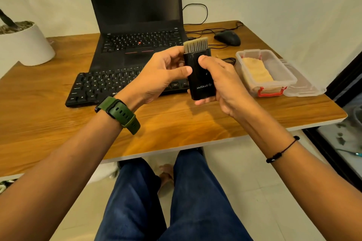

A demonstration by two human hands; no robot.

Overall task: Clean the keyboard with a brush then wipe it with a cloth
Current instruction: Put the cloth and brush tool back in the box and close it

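The brush [198, 70] is held in the air above the near right end of the keyboard [109, 86], not touching it; pale bristles point away from the person. The right hand [221, 82] wraps the black body, thumb pressed on its front face, fingers curled underneath; the left hand [162, 76] pinches the upper left edge between thumb and fingers. The body appears rigid, smooth and light; a firm grip on the lower body is advised, since the casing may slip; the bristles look soft and should flex between keys. The cloth [256, 72] lies folded in an open plastic box [284, 68], right of the keyboard, untouched.
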